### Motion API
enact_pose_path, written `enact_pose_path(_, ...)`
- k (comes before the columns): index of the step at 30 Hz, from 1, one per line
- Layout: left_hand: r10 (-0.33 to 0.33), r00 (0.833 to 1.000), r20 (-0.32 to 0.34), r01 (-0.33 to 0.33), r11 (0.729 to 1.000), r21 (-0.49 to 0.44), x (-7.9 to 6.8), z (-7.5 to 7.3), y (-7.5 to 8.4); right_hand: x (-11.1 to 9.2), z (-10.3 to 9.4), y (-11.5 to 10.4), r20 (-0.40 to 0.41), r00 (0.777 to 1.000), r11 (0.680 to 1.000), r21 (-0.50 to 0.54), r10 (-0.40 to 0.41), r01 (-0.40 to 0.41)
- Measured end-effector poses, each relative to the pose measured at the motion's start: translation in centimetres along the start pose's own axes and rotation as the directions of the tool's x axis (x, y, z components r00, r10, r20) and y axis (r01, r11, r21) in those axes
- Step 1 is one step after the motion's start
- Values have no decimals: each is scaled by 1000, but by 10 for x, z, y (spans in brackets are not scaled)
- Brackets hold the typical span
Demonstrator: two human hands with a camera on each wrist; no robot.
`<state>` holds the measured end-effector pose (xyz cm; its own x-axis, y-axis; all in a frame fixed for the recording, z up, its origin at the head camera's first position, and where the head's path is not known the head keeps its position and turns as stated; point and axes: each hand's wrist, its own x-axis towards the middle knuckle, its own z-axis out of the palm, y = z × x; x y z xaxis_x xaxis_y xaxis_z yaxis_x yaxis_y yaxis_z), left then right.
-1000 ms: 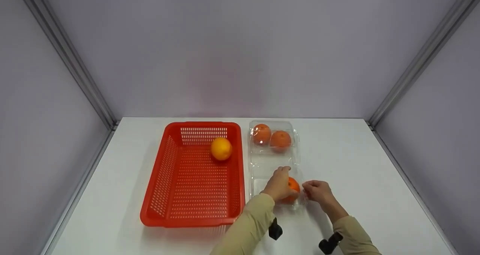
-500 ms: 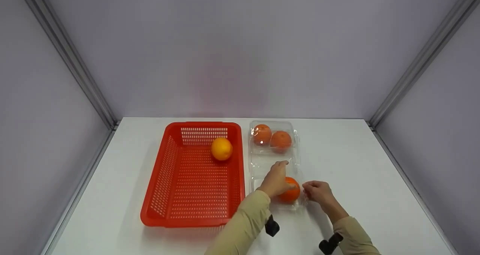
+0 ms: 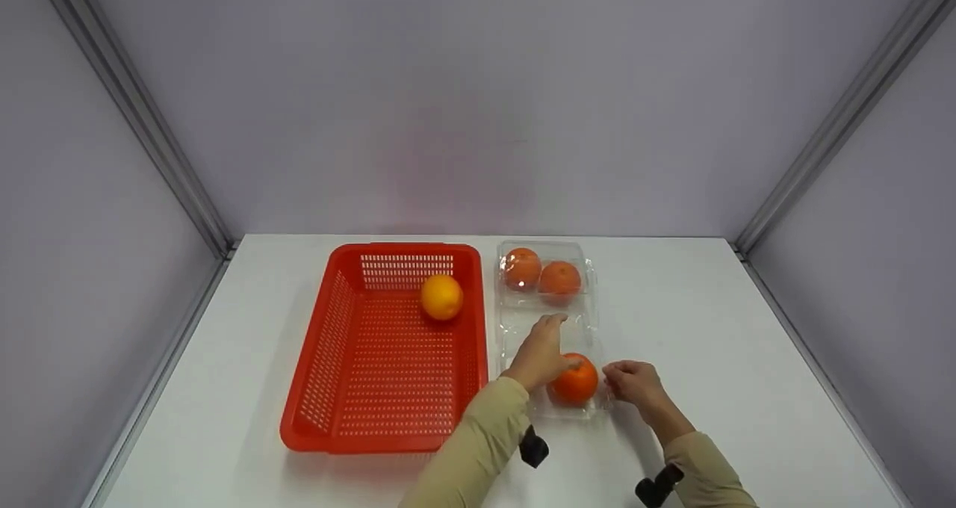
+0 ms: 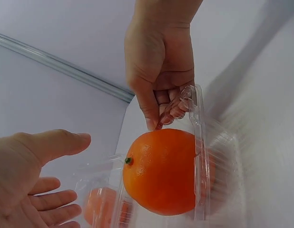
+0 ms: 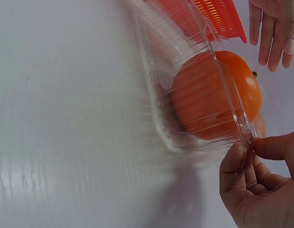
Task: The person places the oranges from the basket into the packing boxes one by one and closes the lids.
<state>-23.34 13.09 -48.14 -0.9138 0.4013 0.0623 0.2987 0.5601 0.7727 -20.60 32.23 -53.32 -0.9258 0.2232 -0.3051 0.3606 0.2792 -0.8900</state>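
Note:
An orange [image 3: 575,385] with a green stem end sits in the near part of a clear plastic clamshell box [image 3: 567,412]. Beside it, my left hand [image 3: 539,352] hovers with fingers extended and nothing held; the left wrist view shows a gap between that hand [image 4: 23,185] and the orange [image 4: 161,173]. Thumb and fingers of my right hand [image 3: 635,382] pinch the box's right rim, seen closely in the right wrist view. At the box's far end, two more oranges, one on the left [image 3: 521,267] and one on the right [image 3: 560,281], show through the plastic.
A red perforated plastic basket [image 3: 290,418] stands left of the box on the white table [image 3: 717,321]. One yellower orange [image 3: 441,296] lies in its far right part. Grey-white panels [image 3: 478,119] enclose the table at the back and sides.
My left hand has released the near orange and drawn back to the left and slightly away, uncovering it. The right hand stays on the box's rim.

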Motion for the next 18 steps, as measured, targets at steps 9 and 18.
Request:
enact_pose_path(9,17,997,-77,-22,998,-55,0,-7,-3,0,0,-1,5,1000,1000,16,7,-7)
enact_pose_path(18,4,997,-77,-11,996,-93,1,-13,-5,3,0,1,8,1000,1000,-17,12,-12)
